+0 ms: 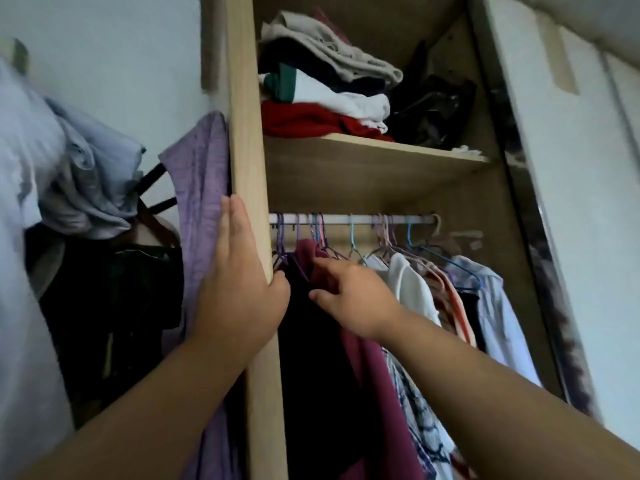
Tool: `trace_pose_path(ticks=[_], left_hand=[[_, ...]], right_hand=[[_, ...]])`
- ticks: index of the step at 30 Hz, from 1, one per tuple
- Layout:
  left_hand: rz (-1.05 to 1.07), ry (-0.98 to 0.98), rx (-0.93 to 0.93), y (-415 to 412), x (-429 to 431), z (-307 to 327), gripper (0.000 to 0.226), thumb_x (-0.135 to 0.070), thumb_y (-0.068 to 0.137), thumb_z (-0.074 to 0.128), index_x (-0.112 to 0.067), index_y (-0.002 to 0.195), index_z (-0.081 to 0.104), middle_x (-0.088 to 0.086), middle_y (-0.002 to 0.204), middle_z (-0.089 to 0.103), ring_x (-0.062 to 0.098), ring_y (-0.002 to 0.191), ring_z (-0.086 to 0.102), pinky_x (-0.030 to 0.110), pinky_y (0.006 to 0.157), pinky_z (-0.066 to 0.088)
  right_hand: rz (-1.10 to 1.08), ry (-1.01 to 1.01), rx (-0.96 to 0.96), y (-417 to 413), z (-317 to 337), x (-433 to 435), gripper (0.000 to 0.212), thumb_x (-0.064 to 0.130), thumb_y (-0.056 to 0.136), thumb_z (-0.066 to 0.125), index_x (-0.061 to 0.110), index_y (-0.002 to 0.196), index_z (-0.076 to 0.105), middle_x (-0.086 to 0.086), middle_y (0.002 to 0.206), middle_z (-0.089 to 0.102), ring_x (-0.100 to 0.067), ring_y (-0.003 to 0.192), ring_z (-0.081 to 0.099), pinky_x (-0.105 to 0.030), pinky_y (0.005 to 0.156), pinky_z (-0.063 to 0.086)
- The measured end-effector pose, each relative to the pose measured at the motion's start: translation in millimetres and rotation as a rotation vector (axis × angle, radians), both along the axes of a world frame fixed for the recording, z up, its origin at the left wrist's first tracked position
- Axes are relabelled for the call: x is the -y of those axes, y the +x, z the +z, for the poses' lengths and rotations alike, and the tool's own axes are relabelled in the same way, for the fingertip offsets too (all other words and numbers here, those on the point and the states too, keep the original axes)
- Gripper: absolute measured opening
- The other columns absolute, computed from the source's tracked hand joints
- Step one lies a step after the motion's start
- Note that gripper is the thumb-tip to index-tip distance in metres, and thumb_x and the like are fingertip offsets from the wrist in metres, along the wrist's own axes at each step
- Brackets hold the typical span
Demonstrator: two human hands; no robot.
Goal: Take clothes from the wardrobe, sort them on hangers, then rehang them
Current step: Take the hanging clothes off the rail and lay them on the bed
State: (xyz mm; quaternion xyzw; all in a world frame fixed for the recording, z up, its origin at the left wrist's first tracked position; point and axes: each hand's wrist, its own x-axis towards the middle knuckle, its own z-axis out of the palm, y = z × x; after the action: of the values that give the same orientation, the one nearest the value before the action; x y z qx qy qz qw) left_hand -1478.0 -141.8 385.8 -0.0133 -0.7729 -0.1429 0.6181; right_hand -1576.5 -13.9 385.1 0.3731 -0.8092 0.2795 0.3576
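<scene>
The wooden wardrobe's side panel (247, 140) stands open before me. A white rail (363, 219) carries several coloured wire hangers with clothes. My left hand (239, 271) lies flat against the panel's outer face, thumb hooked round its front edge. My right hand (353, 296) reaches in, fingers spread against a maroon garment (377, 382) hanging beside a black garment (311, 358). I cannot tell if those fingers pinch the cloth. A white top (412, 289), a striped piece and a pale blue shirt (498, 313) hang further right.
A shelf (374, 157) above the rail holds folded clothes (322, 77) in grey, white, green and red, plus a black bag (433, 109). Outside on the left hang a purple cloth (201, 188), pale blue garments (93, 181) and dark items. A white door (575, 188) stands right.
</scene>
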Motion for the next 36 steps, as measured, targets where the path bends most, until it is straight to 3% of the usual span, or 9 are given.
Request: trace_pose_path(ticks=[3, 6, 10, 15, 18, 24, 30, 33, 36], left_hand=[[0.029, 0.067, -0.053, -3.5, -3.8, 8.0, 0.099, -0.012, 0.078, 0.061, -0.028, 0.15, -0.004, -0.001, 0.157, 0.017, 0.02, 0.137, 0.031, 0.033, 0.105, 0.034], [0.048, 0.09, -0.1, -7.3, -6.9, 7.4, 0.098, -0.009, 0.074, 0.062, -0.03, 0.15, 0.004, -0.001, 0.152, 0.029, 0.018, 0.134, 0.036, 0.031, 0.106, 0.035], [0.095, 0.105, -0.109, -9.8, -7.6, 8.6, 0.098, -0.01, 0.075, 0.064, -0.03, 0.15, 0.005, -0.004, 0.151, 0.03, 0.013, 0.133, 0.036, 0.018, 0.099, 0.028], [0.166, 0.075, -0.097, -8.3, -7.6, 5.2, 0.096, -0.013, 0.078, 0.064, -0.025, 0.151, 0.003, -0.005, 0.154, 0.025, 0.005, 0.132, 0.027, -0.004, 0.091, 0.014], [0.186, 0.066, -0.099, -7.4, -7.8, 7.8, 0.094, -0.02, 0.077, 0.061, -0.022, 0.151, 0.004, -0.007, 0.153, 0.023, -0.003, 0.132, 0.019, -0.012, 0.087, 0.005], [0.194, 0.086, -0.078, -5.2, -9.0, 8.7, 0.096, -0.029, 0.068, 0.051, -0.019, 0.151, 0.006, -0.003, 0.155, 0.023, 0.002, 0.134, 0.02, -0.01, 0.091, 0.006], [0.209, 0.125, -0.034, -3.5, -15.5, 4.6, 0.094, -0.023, 0.078, 0.058, -0.03, 0.15, -0.001, -0.004, 0.154, 0.026, 0.013, 0.129, 0.038, 0.009, 0.087, 0.025], [0.183, 0.111, -0.041, -2.8, -15.6, 6.3, 0.093, -0.029, 0.077, 0.055, -0.029, 0.15, -0.002, -0.009, 0.155, 0.021, 0.01, 0.136, 0.029, 0.008, 0.089, 0.022], [0.177, 0.103, -0.013, -1.6, -13.5, 7.3, 0.092, -0.021, 0.083, 0.058, -0.027, 0.15, -0.005, -0.012, 0.156, 0.014, 0.006, 0.14, 0.021, 0.007, 0.09, 0.019]], right_hand=[[-0.014, 0.013, 0.033, -24.9, 18.9, 17.0, 0.036, 0.035, 0.087, 0.058, 0.016, 0.118, 0.061, -0.011, 0.116, 0.065, -0.029, 0.11, 0.058, -0.031, 0.088, 0.045], [-0.005, 0.036, 0.155, -53.3, 28.5, 38.0, 0.032, 0.037, 0.085, 0.061, 0.01, 0.101, 0.064, -0.014, 0.105, 0.067, -0.031, 0.101, 0.061, -0.029, 0.078, 0.045], [0.001, 0.085, 0.244, -79.1, 34.5, 63.0, 0.028, 0.013, 0.09, 0.05, 0.003, 0.114, 0.061, -0.016, 0.116, 0.065, -0.03, 0.108, 0.06, -0.03, 0.086, 0.047], [-0.007, 0.024, 0.275, -93.9, 36.4, 68.9, 0.031, 0.014, 0.096, 0.038, 0.005, 0.119, 0.057, -0.016, 0.12, 0.059, -0.031, 0.112, 0.057, -0.031, 0.086, 0.045], [0.005, 0.022, 0.232, -94.1, 42.7, 69.1, 0.029, 0.007, 0.093, 0.04, 0.003, 0.112, 0.062, -0.015, 0.115, 0.065, -0.03, 0.106, 0.061, -0.032, 0.084, 0.048], [0.03, -0.066, 0.192, -86.4, 59.5, 58.1, 0.021, 0.011, 0.091, 0.049, 0.002, 0.104, 0.063, -0.019, 0.109, 0.066, -0.033, 0.104, 0.062, -0.035, 0.084, 0.049], [0.015, -0.076, 0.198, -83.3, 76.1, 53.4, 0.023, 0.006, 0.089, 0.044, 0.003, 0.104, 0.061, -0.019, 0.112, 0.065, -0.034, 0.107, 0.06, -0.035, 0.086, 0.048], [-0.011, -0.084, 0.188, -81.0, 87.1, 52.8, 0.024, 0.007, 0.09, 0.044, 0.003, 0.107, 0.06, -0.019, 0.115, 0.064, -0.033, 0.109, 0.059, -0.034, 0.087, 0.047], [-0.02, -0.113, 0.164, -79.1, 98.0, 48.2, 0.023, 0.01, 0.091, 0.045, 0.003, 0.106, 0.061, -0.019, 0.115, 0.064, -0.032, 0.109, 0.059, -0.033, 0.087, 0.047]])
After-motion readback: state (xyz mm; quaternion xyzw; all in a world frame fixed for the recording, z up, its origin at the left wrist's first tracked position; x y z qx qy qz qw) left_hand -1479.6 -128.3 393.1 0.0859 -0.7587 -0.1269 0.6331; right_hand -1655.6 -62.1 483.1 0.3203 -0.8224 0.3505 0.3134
